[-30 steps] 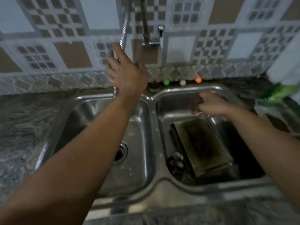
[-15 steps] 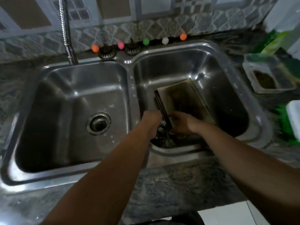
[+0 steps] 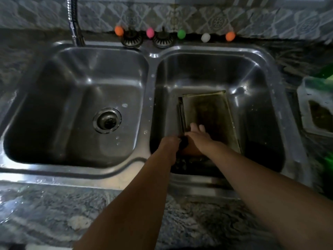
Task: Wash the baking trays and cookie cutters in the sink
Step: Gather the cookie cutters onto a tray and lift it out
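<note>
Stainless steel forms the double-bowl sink (image 3: 149,56), set into a grey mottled stone countertop (image 3: 54,204). Dark, stained rectangular metal baking trays (image 3: 212,112) lie stacked in the right bowl, the top one face up and tilted, its near end under the person's hands. At the stack's left edge the rim of a lower tray shows beside the top one. Small dark objects (image 3: 180,164) lie in the near part of the right bowl, just below the hands; they are too dim to identify.

Both forearms reach down into the right bowl. The right hand (image 3: 197,137) rests on the near end of the top tray, its fingers (image 3: 193,126) extended fairly straight over the tray's surface. The left hand (image 3: 170,142) sits just left of it at the tray's near left corner; its fingers are hidden in shadow, so I cannot tell whether they hold anything.

In the left bowl a round metal drain (image 3: 107,120) sits open, with a few water droplets around it. A flexible silver faucet hose (image 3: 73,20) rises behind the left bowl. Two metal sink strainers (image 3: 132,39) and a row of small coloured balls (image 3: 181,34), orange, pink, green, white and orange, line the back ledge below the patterned wall tiles (image 3: 216,18). A pale plastic container (image 3: 314,109) stands on the counter at the right.
</note>
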